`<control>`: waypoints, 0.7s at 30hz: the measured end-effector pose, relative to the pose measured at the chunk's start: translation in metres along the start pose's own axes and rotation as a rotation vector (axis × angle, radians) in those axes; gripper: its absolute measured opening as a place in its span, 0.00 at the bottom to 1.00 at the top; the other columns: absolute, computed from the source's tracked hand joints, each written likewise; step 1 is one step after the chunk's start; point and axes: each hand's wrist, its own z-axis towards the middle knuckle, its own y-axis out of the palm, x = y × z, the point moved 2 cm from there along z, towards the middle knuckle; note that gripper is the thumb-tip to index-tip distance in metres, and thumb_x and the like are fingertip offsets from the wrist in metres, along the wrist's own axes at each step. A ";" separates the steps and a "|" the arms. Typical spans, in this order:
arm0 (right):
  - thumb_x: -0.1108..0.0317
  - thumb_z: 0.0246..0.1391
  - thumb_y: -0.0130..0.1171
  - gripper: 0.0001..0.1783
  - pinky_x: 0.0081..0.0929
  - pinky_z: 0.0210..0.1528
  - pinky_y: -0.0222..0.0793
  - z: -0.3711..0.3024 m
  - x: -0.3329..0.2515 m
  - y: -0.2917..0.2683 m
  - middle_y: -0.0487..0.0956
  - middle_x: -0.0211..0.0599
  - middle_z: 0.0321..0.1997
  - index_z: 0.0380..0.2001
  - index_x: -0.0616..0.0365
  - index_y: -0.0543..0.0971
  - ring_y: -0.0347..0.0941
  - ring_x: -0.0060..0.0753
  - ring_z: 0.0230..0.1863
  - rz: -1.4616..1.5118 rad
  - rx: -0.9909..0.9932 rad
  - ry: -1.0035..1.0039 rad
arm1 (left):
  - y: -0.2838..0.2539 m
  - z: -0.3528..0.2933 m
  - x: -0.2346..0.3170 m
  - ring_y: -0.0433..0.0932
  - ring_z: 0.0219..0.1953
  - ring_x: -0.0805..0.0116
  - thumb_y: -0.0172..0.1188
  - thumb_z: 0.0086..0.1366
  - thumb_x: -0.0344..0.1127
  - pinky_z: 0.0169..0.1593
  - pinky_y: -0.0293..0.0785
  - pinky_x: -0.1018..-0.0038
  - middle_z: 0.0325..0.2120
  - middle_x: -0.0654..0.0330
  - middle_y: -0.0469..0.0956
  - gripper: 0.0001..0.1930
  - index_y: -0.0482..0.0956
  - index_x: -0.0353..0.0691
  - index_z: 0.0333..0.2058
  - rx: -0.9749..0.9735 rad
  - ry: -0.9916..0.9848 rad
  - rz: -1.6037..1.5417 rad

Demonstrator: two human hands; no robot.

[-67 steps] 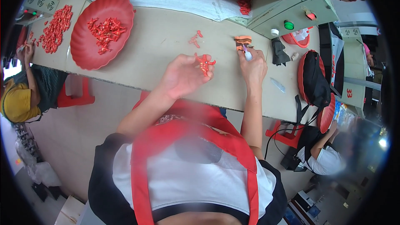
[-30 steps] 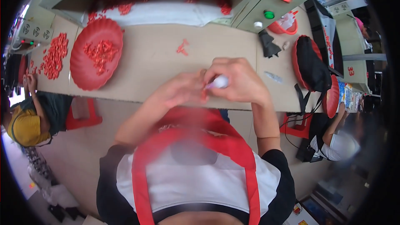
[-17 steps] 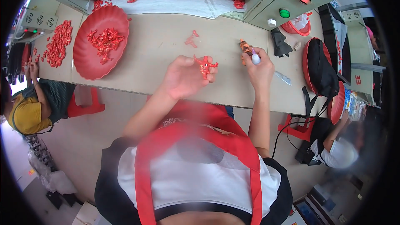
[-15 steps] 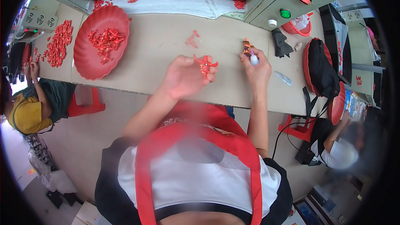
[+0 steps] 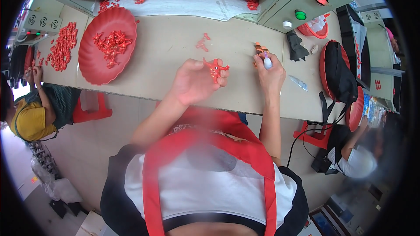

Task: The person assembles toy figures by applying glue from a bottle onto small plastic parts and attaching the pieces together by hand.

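1. Right of the red scalloped plate [image 5: 93, 66], your left hand [image 5: 189, 82] is turned palm-up, fingers half curled, with a glossy red piece [image 5: 215, 71] held at fingers and thumb; that pose likely keeps its marked side facing you (a small dark-and-white dot shows).
2. Farther right of the plate, your right hand [image 5: 271, 78] is curled snugly round a white bottle [image 5: 267, 64], probably for control. An orange-and-brown block [image 5: 261, 47] sits at its fingertips; the exact contact is hidden.
3. The plate presumably keeps its heaped red pieces [image 5: 113, 46] gathered.

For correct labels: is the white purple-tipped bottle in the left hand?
No, the right hand holds the bottle; the left hand holds a glossy red piece.
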 end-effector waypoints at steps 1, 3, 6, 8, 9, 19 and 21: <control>0.60 0.43 0.63 0.12 0.28 0.33 0.69 0.000 0.000 0.000 0.79 0.33 0.23 0.29 0.57 0.78 0.76 0.34 0.28 -0.008 0.005 -0.013 | 0.000 0.000 0.000 0.64 0.41 0.63 0.52 0.56 0.33 0.49 0.77 0.69 0.40 0.53 0.60 0.19 0.70 0.30 0.46 -0.005 0.000 -0.001; 0.60 0.44 0.63 0.12 0.28 0.33 0.69 0.000 0.001 0.001 0.79 0.33 0.24 0.29 0.57 0.78 0.76 0.35 0.28 -0.013 0.007 -0.016 | 0.001 0.000 0.000 0.64 0.40 0.63 0.52 0.56 0.33 0.49 0.77 0.69 0.40 0.53 0.60 0.19 0.70 0.30 0.46 -0.005 0.001 0.001; 0.61 0.44 0.63 0.12 0.29 0.34 0.69 0.000 0.004 0.002 0.79 0.33 0.25 0.29 0.58 0.78 0.76 0.36 0.28 -0.017 0.000 -0.011 | 0.001 -0.001 0.000 0.64 0.40 0.63 0.52 0.56 0.33 0.49 0.77 0.69 0.40 0.53 0.60 0.19 0.70 0.30 0.46 -0.007 0.004 0.004; 0.61 0.44 0.63 0.12 0.30 0.34 0.69 0.001 0.006 0.003 0.79 0.34 0.27 0.29 0.58 0.78 0.76 0.37 0.29 -0.016 -0.008 -0.002 | 0.002 -0.001 0.000 0.64 0.40 0.63 0.52 0.55 0.33 0.49 0.77 0.69 0.40 0.53 0.60 0.19 0.70 0.30 0.46 -0.011 0.006 0.007; 0.61 0.44 0.63 0.13 0.30 0.34 0.69 0.000 0.007 0.004 0.79 0.35 0.27 0.29 0.58 0.78 0.76 0.37 0.29 -0.021 -0.006 -0.006 | 0.002 -0.001 0.000 0.64 0.40 0.63 0.52 0.55 0.33 0.49 0.77 0.69 0.39 0.53 0.60 0.19 0.70 0.30 0.46 -0.011 0.006 0.008; 0.60 0.44 0.63 0.13 0.31 0.35 0.69 0.000 0.009 0.005 0.79 0.36 0.30 0.29 0.58 0.78 0.76 0.40 0.31 -0.011 -0.037 0.025 | 0.003 -0.002 0.001 0.64 0.39 0.64 0.52 0.55 0.33 0.49 0.77 0.68 0.39 0.53 0.59 0.19 0.69 0.30 0.45 -0.006 0.015 0.001; 0.60 0.44 0.63 0.13 0.32 0.36 0.69 0.000 0.007 0.004 0.79 0.36 0.30 0.29 0.57 0.78 0.76 0.40 0.31 -0.018 -0.042 0.027 | 0.005 -0.003 0.001 0.64 0.39 0.65 0.53 0.55 0.33 0.49 0.77 0.68 0.39 0.53 0.59 0.19 0.69 0.30 0.45 -0.004 0.014 -0.007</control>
